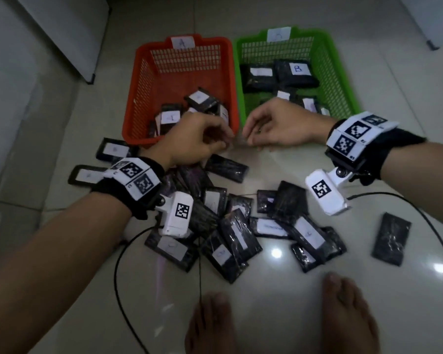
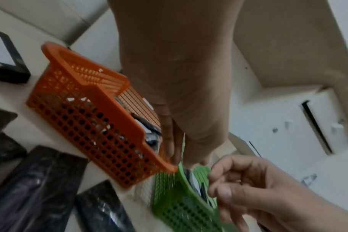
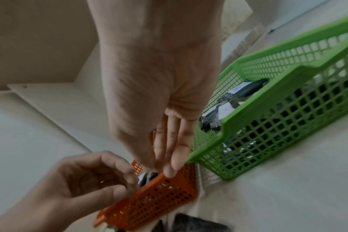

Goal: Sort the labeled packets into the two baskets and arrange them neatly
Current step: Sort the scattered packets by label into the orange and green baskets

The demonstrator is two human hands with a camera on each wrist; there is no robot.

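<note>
The orange basket (image 1: 143,85) tagged A holds several black packets (image 1: 169,116) with white labels. To its right, the green basket (image 1: 340,80) holds several more, one marked B (image 1: 296,70). A heap of loose packets (image 1: 235,231) covers the floor in front of both. My left hand (image 1: 223,141) hovers at the orange basket's front right corner, fingers loosely curled and holding nothing. My right hand (image 1: 251,136) hangs at the green basket's front left corner, also holding nothing. In the wrist views each hand (image 2: 181,160) (image 3: 169,169) shows relaxed fingers above the basket corners (image 2: 89,122) (image 3: 268,133).
Two packets (image 1: 113,150) lie left of the orange basket and one packet (image 1: 390,238) lies apart at the right. Black cables (image 1: 118,264) run over the tile floor. My bare feet (image 1: 210,325) are at the near edge. A white cabinet (image 1: 69,34) stands at the back left.
</note>
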